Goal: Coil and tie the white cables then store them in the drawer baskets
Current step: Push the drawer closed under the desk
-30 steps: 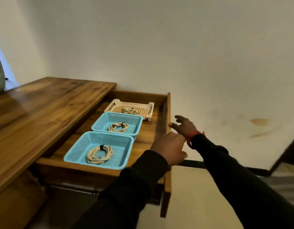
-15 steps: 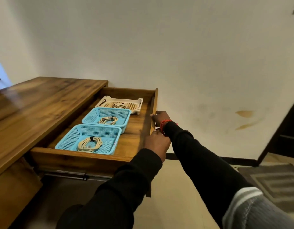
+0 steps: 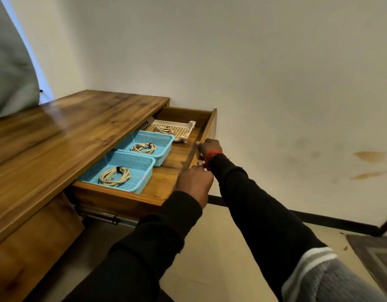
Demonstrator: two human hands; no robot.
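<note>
Fingers point(image 3: 200, 144) of my right hand point(image 3: 210, 148) curl over the drawer front point(image 3: 206, 129); my left hand point(image 3: 194, 182) grips it nearer me. Three tied cable coils point(image 3: 115, 176) lie in baskets point(image 3: 144, 171) along the bench's point(image 3: 68, 136) front edge. Storing looks done; next, I judge, an even push shut.

Dim, soft indoor light, warm cast. Brightest source is the daylight strip point(image 3: 39, 68) at upper left; it puts a dull sheen on the worktop point(image 3: 64, 131). Drawer interior point(image 3: 166, 162) is shadowed. Wide-angle bend at the edges; lower-right corner is soft. No hard glare.
</note>
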